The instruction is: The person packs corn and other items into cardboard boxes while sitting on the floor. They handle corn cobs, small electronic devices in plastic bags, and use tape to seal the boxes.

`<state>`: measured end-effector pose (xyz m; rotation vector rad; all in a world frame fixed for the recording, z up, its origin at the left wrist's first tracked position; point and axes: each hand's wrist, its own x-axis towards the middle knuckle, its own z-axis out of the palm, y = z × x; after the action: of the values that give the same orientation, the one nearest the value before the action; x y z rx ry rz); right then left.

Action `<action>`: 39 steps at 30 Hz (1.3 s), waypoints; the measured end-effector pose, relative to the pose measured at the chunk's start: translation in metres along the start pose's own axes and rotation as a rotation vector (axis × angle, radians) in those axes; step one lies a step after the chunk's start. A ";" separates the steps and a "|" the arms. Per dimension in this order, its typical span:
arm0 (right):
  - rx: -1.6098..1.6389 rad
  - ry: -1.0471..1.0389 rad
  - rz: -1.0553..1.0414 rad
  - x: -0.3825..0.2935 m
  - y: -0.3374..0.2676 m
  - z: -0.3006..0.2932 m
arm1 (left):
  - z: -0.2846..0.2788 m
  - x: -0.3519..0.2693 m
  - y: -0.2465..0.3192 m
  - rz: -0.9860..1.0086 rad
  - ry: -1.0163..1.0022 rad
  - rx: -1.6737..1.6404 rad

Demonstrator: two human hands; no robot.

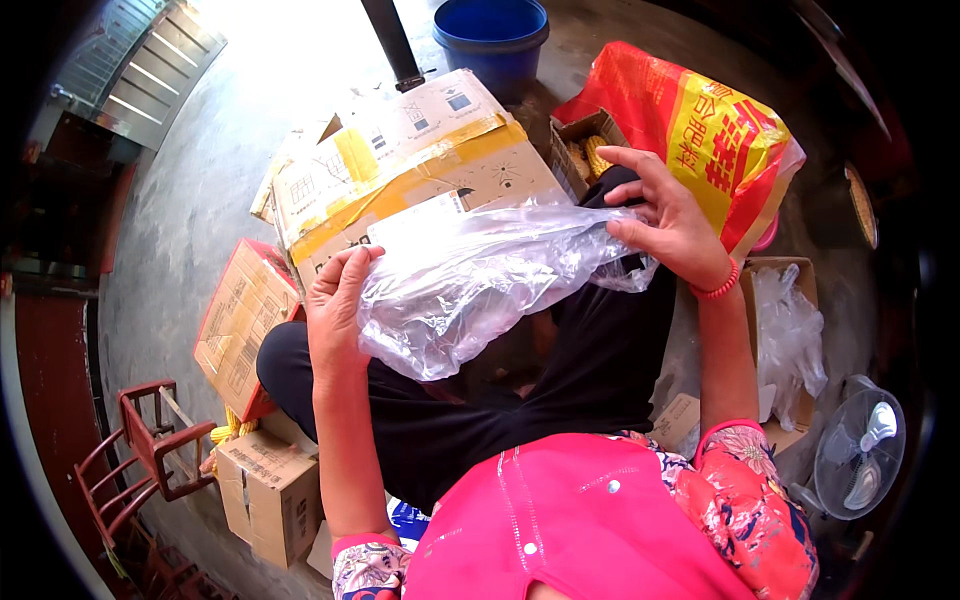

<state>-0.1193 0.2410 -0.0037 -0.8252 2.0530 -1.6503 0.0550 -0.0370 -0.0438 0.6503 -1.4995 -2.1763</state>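
Observation:
A crumpled clear plastic bag [465, 277] stretches across my lap between my two hands. My left hand [341, 300] pinches its left end between thumb and fingers. At the bag's right end, my right hand [660, 217] grips the plastic near the thumb, with the other fingers spread; a red beaded bracelet circles that wrist. Just beyond the bag stands a large cardboard box [442, 161] sealed with yellow tape, its top bearing printed symbols. A white label [412, 214] on that box is partly covered by the bag.
An open carton [559, 154] of corn cobs and a red-and-yellow sack [675, 112] stand at the far right. A blue bucket [491, 37] is beyond. To the right are a box with plastic bags [787, 330] and a fan [859, 454]; leftward, boxes [251, 322] and a wooden chair [150, 450].

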 end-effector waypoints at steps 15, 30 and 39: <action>0.593 -0.464 0.191 0.007 -0.015 0.123 | 0.010 -0.034 0.046 0.003 -0.183 -0.057; 0.390 -0.451 0.266 0.016 0.036 0.095 | -0.012 -0.027 0.012 -0.099 -0.172 -0.226; 0.209 -0.254 -0.255 0.030 -0.022 0.094 | -0.004 -0.025 0.005 -0.008 -0.109 -0.117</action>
<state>-0.0796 0.1485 -0.0031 -1.1919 1.6277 -1.7495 0.0775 -0.0269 -0.0371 0.5073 -1.4113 -2.3188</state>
